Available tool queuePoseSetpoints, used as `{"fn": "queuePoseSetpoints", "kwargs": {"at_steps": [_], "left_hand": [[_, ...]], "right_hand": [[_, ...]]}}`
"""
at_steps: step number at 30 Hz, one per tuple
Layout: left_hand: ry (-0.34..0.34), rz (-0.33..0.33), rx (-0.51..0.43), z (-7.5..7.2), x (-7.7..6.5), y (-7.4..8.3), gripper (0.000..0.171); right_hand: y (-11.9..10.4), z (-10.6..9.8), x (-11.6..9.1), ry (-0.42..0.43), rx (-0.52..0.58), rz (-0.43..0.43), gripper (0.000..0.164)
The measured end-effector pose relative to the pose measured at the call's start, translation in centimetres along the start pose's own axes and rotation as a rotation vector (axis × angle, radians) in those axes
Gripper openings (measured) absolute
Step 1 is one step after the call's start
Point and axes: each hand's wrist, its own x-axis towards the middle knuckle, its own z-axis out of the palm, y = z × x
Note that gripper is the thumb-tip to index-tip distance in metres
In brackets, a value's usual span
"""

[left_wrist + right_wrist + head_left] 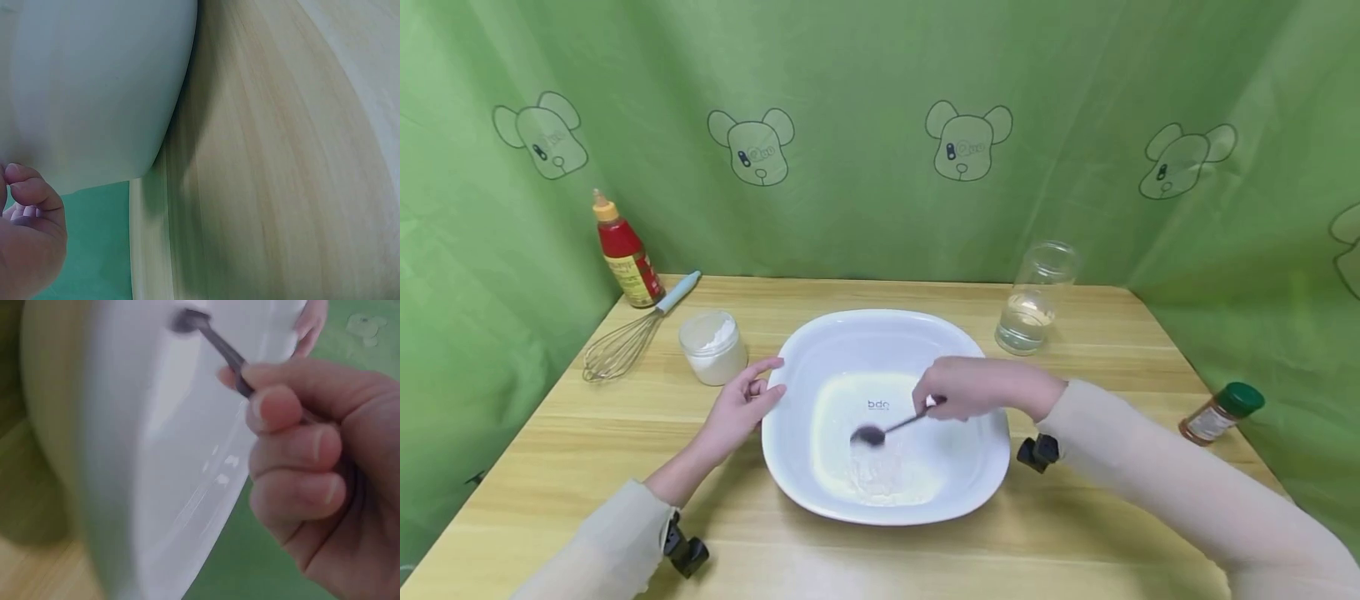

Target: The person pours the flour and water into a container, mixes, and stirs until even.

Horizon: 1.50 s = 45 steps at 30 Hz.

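Observation:
A large white basin (992,475) stands mid-table, with a whitish patch (880,479) on its floor towards the near side. My left hand (748,404) grips the basin's left rim by thumb and fingers; in the left wrist view this hand (34,234) is at the basin's outer wall (100,94). Inside the basin, a dark spoon (870,435) slants down over the far edge of the patch, its head blurred. My right hand (955,387) holds the spoon by its handle. Up close, the right hand's (312,450) curled fingers wrap the handle (225,353).
Left of the basin are a jar of white powder (713,354), a whisk (625,346) and a red sauce bottle (625,258). Behind on the right stands a glass with clear liquid (1022,325). A green-capped spice jar (1217,414) is at the right edge. Green curtains (865,225) enclose the table.

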Motion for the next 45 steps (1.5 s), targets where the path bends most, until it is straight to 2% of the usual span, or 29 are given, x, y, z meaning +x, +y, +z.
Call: {"fn": "queuePoseSetpoints", "kwargs": {"at_steps": [3, 7, 9, 12, 15, 17, 21, 24, 28, 32, 34, 40, 45], "left_hand": [[-0.003, 0.005, -0.001, 0.0, 0.0, 0.0, 0.045], [0.001, 0.008, -0.002, 0.0, 0.0, -0.1, 0.044], [0.001, 0.007, 0.000, 0.0, 0.0, -0.1, 0.044], [0.003, 0.004, 0.007, 0.0, 0.0, -0.1, 0.044], [0.002, 0.005, 0.014, 0.0, 0.0, -0.2, 0.044], [0.005, 0.006, 0.023, 0.0, 0.0, -0.2, 0.043], [0.008, 0.005, 0.043, 0.0, 0.0, -0.1, 0.044], [0.007, 0.002, 0.045, 0.0, 0.0, -0.1, 0.045], [0.006, 0.000, 0.035, 0.0, 0.0, -0.1, 0.045], [0.001, 0.001, 0.031, -0.1, 0.0, 0.0, 0.046], [-0.001, 0.000, 0.029, -0.1, -0.1, 0.0, 0.046], [0.005, 0.003, 0.024, 0.0, 0.0, 0.0, 0.045], [0.013, 0.012, 0.025, 0.1, -0.1, 0.0, 0.044]], "right_hand": [[-0.7, -0.2, -0.2, -0.046, 0.042, -0.010, 0.015], [-0.2, -1.0, -0.5, 0.037, -0.046, 0.052, 0.013], [0.2, -1.1, -0.7, 0.047, -0.062, 0.094, 0.014], [0.3, -1.0, -1.2, -0.009, -0.013, 0.102, 0.016], [0.0, -0.7, -1.7, -0.058, 0.045, 0.067, 0.017], [-0.1, -0.6, -2.0, -0.016, 0.019, 0.020, 0.016], [0.4, -1.1, -2.6, 0.134, -0.073, -0.047, 0.016], [0.9, -1.5, -2.9, 0.164, -0.101, -0.049, 0.018], [0.8, -1.7, -3.2, 0.106, -0.107, 0.033, 0.019], [0.3, -1.8, -3.2, -0.008, -0.081, 0.121, 0.020], [0.0, -1.6, -3.0, -0.057, -0.045, 0.119, 0.020], [-0.6, -1.2, -1.7, -0.149, 0.107, 0.037, 0.022], [-0.8, -1.0, -0.3, -0.189, 0.201, 0.007, 0.026]]}}
